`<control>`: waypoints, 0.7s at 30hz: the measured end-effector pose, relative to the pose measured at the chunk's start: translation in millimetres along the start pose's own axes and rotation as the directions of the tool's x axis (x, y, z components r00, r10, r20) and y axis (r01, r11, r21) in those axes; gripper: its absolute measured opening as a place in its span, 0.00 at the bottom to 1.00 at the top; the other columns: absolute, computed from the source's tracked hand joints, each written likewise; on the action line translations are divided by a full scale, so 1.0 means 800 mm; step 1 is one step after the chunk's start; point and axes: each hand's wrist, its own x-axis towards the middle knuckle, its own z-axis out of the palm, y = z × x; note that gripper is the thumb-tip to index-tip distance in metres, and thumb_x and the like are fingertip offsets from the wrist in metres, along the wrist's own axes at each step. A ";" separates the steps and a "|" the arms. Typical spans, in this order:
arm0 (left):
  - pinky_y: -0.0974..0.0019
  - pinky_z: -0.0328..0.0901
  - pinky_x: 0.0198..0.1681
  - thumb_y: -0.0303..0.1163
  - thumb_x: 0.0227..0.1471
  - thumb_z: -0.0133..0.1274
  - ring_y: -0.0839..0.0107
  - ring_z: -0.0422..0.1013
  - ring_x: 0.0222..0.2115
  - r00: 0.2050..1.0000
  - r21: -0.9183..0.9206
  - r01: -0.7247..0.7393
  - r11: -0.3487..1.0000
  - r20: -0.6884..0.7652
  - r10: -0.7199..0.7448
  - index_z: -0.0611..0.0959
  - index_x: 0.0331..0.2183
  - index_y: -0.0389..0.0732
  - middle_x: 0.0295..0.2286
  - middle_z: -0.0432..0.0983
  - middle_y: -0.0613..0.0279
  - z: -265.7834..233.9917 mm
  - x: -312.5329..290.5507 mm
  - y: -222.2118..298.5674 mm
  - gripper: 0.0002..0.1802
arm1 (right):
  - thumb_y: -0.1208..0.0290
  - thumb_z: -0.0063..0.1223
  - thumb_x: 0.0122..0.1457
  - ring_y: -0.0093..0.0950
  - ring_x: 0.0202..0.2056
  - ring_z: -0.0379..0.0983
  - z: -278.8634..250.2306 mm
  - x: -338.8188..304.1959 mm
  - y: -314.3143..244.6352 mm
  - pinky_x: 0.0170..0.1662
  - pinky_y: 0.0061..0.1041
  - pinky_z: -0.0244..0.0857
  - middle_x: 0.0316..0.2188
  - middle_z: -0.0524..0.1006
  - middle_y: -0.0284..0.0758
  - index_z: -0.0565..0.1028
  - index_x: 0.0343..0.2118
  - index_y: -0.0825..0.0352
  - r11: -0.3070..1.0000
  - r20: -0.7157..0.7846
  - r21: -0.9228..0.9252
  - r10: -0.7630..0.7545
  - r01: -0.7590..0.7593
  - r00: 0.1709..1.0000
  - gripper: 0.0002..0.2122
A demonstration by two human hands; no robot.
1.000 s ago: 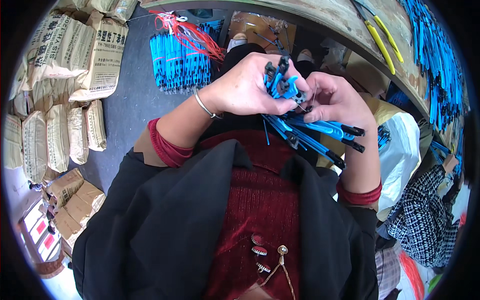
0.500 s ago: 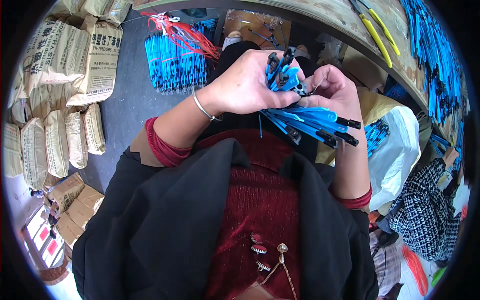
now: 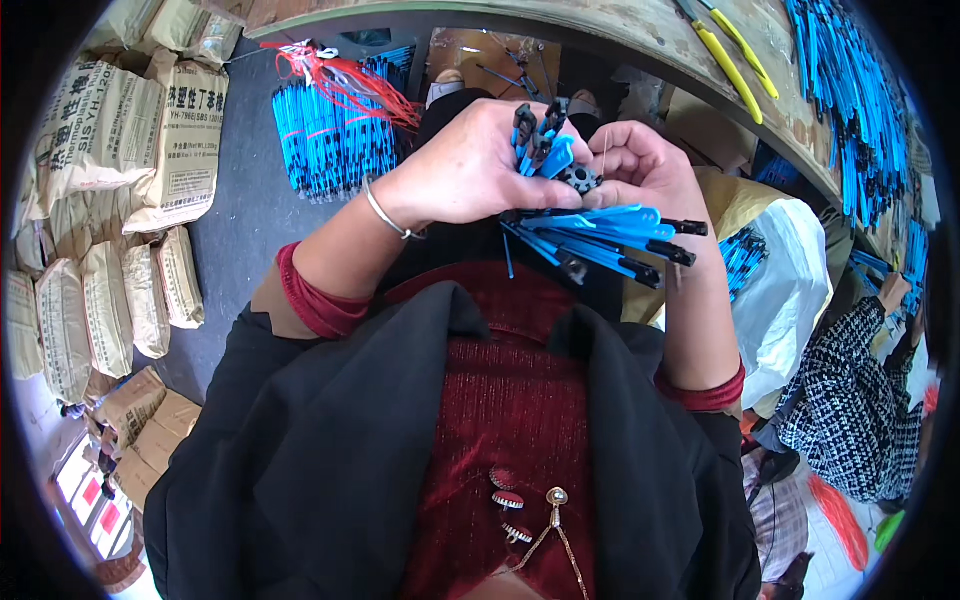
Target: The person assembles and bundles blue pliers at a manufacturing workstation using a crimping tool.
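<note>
left hand (image 3: 492,165) wrapped around the blue sticks (image 3: 600,235), i hold them up in front of me, their black ends (image 3: 690,228) fanning out past my thumb toward the right. the disc (image 3: 582,179), black and slotted, sits between my 2 hands, by my left thumb. my right hand (image 3: 650,170) has its fingers curled and its thumb at or just beside the disc; a thin strand (image 3: 606,150) shows near those fingers, and i cannot tell whether they are clamped on it. as i judge it, the left grip should be firm enough that no stick slides, while the right works lightly, with the disc's face in plain sight. my left forearm (image 3: 345,250) slants in from the lower left; my right forearm (image 3: 697,320) rises steeply, fingers turned toward the left hand.
</note>
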 end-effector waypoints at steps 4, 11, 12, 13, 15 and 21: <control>0.71 0.65 0.38 0.25 0.37 0.62 0.77 0.70 0.29 0.997 -0.061 0.029 0.998 -0.070 -0.034 0.76 0.43 0.39 0.28 0.76 0.63 0.006 -0.003 0.011 0.26 | 0.83 0.61 0.42 0.18 0.29 0.71 0.002 -0.004 -0.002 0.33 0.16 0.66 0.27 0.75 0.33 0.69 0.36 0.71 1.000 0.010 -0.017 0.015 -0.015 1.000 0.16; 0.70 0.65 0.41 0.20 0.37 0.61 0.77 0.71 0.33 0.999 -0.085 0.037 0.996 -0.031 -0.039 0.72 0.48 0.38 0.30 0.76 0.63 0.007 -0.008 0.012 0.32 | 0.84 0.62 0.38 0.17 0.29 0.71 -0.004 0.001 -0.006 0.32 0.17 0.67 0.25 0.75 0.32 0.69 0.33 0.71 0.990 0.106 -0.127 0.075 -0.061 0.992 0.17; 0.70 0.65 0.41 0.20 0.37 0.61 0.77 0.71 0.33 0.999 -0.087 0.035 0.996 -0.026 -0.038 0.72 0.48 0.38 0.30 0.76 0.63 0.006 -0.006 0.011 0.32 | 0.85 0.62 0.37 0.17 0.29 0.71 -0.006 0.004 -0.007 0.31 0.17 0.66 0.24 0.75 0.32 0.70 0.32 0.70 0.986 0.130 -0.157 0.079 -0.058 0.988 0.17; 0.70 0.65 0.40 0.20 0.37 0.61 0.77 0.71 0.33 1.000 -0.082 -0.006 0.997 0.022 0.008 0.72 0.48 0.38 0.30 0.77 0.62 0.005 -0.004 0.009 0.32 | 0.85 0.62 0.37 0.17 0.29 0.71 -0.008 0.008 -0.008 0.31 0.17 0.66 0.24 0.75 0.32 0.70 0.32 0.70 0.986 0.124 -0.156 0.080 -0.060 0.989 0.17; 0.70 0.65 0.40 0.20 0.37 0.61 0.76 0.71 0.32 0.988 -0.078 -0.086 0.993 0.119 0.095 0.73 0.47 0.38 0.30 0.77 0.62 0.002 0.000 0.004 0.30 | 0.79 0.68 0.29 0.18 0.26 0.69 -0.012 0.020 -0.010 0.30 0.18 0.65 0.23 0.72 0.28 0.70 0.30 0.69 0.982 0.254 -0.189 0.074 -0.026 0.964 0.21; 0.70 0.66 0.36 0.28 0.36 0.62 0.73 0.73 0.28 0.976 0.048 -0.089 0.995 0.205 0.077 0.75 0.44 0.39 0.29 0.77 0.58 -0.008 0.011 0.005 0.28 | 0.74 0.70 0.20 0.19 0.24 0.65 -0.012 0.039 -0.030 0.28 0.21 0.62 0.19 0.68 0.26 0.71 0.27 0.68 0.882 0.351 -0.461 0.078 0.100 0.933 0.24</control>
